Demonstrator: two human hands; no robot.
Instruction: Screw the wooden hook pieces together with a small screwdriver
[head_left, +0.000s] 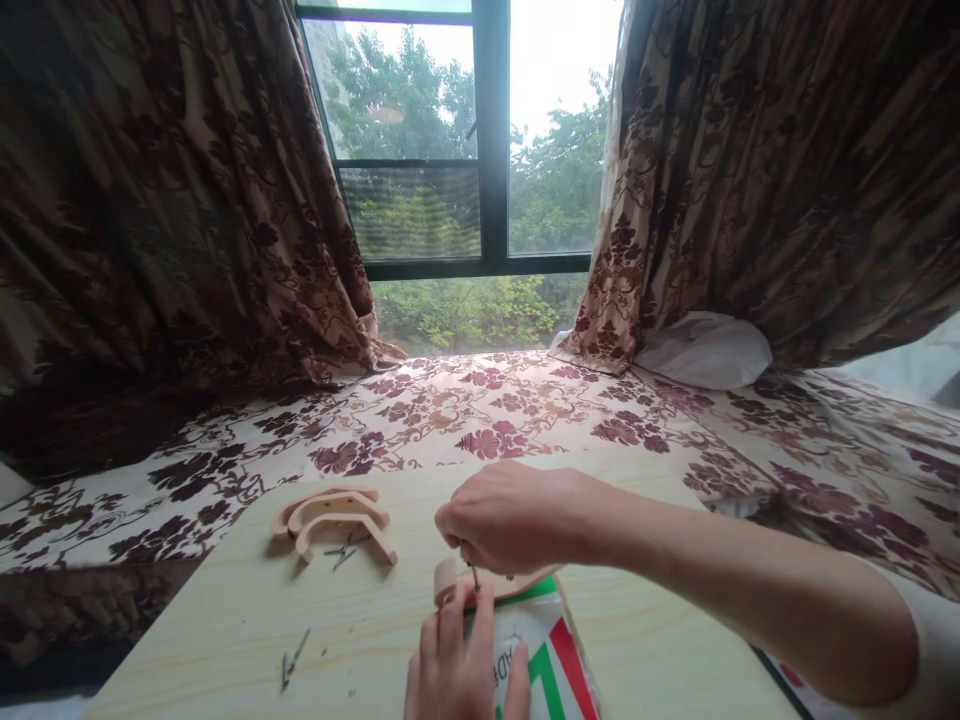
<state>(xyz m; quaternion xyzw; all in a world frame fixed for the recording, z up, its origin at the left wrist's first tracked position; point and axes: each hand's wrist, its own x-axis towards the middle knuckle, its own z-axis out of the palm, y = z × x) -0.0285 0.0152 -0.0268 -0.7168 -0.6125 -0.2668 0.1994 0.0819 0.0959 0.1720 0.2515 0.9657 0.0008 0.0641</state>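
My right hand is closed, knuckles up, around the top of a thin metal piece that points down at a pale wooden part. My left hand lies below it with fingers spread, its fingertips at the near edge of the wooden part and its palm side over a white, green and red packet. The wooden part rests at the packet's far edge, partly hidden by my right hand. Several curved wooden pieces are grouped to the left, with thin metal screws beside them.
More thin metal pieces lie on the light wooden table at the front left. Beyond it spreads a floral cloth, with a white plastic bag at the right. Patterned curtains flank a window.
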